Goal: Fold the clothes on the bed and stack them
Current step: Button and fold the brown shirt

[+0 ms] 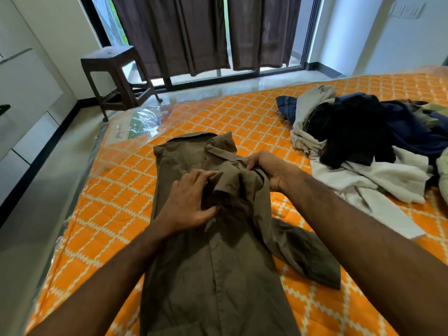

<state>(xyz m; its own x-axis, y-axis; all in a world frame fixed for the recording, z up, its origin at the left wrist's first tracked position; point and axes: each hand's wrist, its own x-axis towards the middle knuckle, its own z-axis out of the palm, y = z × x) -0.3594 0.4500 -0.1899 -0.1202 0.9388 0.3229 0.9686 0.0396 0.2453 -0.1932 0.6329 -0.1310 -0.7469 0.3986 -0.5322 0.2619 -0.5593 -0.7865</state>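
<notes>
An olive-brown button shirt (213, 275) lies lengthwise on the orange patterned bed (116, 190), collar at the far end. Its right side is bunched over the chest, and one sleeve trails off to the right. My left hand (191, 204) rests on the shirt's middle, fingers spread, fingertips touching the bunched fold. My right hand (269, 169) grips the gathered cloth near the right shoulder, fingers curled round it. A loose pile of unfolded clothes (358, 141), white, black and navy, lies on the bed to the right.
The mattress keeps a clear plastic wrap, with the bed's left edge close to the shirt. A brown plastic stool (116, 76) stands on the floor beyond the bed. Dark curtains (201, 32) hang over a glass door at the back.
</notes>
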